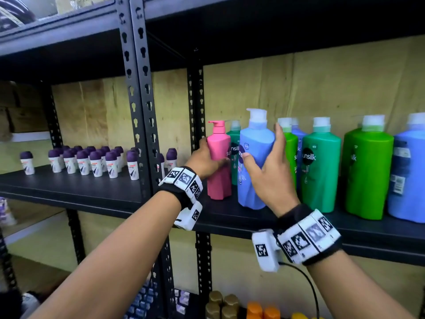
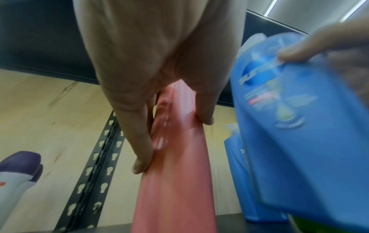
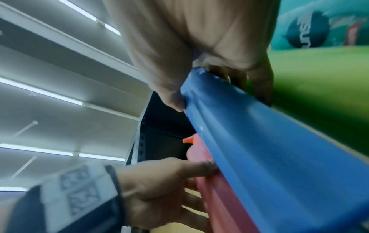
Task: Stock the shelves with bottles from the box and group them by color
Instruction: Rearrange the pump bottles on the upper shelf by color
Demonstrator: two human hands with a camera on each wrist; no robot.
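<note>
On the black shelf (image 1: pixel 230 221) stands a pink pump bottle (image 1: pixel 219 162) at the left end of the row. My left hand (image 1: pixel 204 157) grips its body, thumb in front and fingers behind; the left wrist view shows that pink bottle (image 2: pixel 175 181) between my fingers (image 2: pixel 142 154). Right beside it, my right hand (image 1: pixel 269 166) grips a large blue bottle (image 1: pixel 255 162) with a white pump, slightly tilted. In the right wrist view the blue bottle (image 3: pixel 269 149) lies against the pink bottle (image 3: pixel 215 186).
Green bottles (image 1: pixel 322 166) (image 1: pixel 368 171), a teal one (image 1: pixel 234 139) and more blue ones (image 1: pixel 407 173) fill the shelf to the right. Several small purple-capped roll-ons (image 1: pixel 96 162) stand on the left shelf bay beyond a black upright post (image 1: pixel 142 111). Gold and orange bottles (image 1: pixel 230 305) sit below.
</note>
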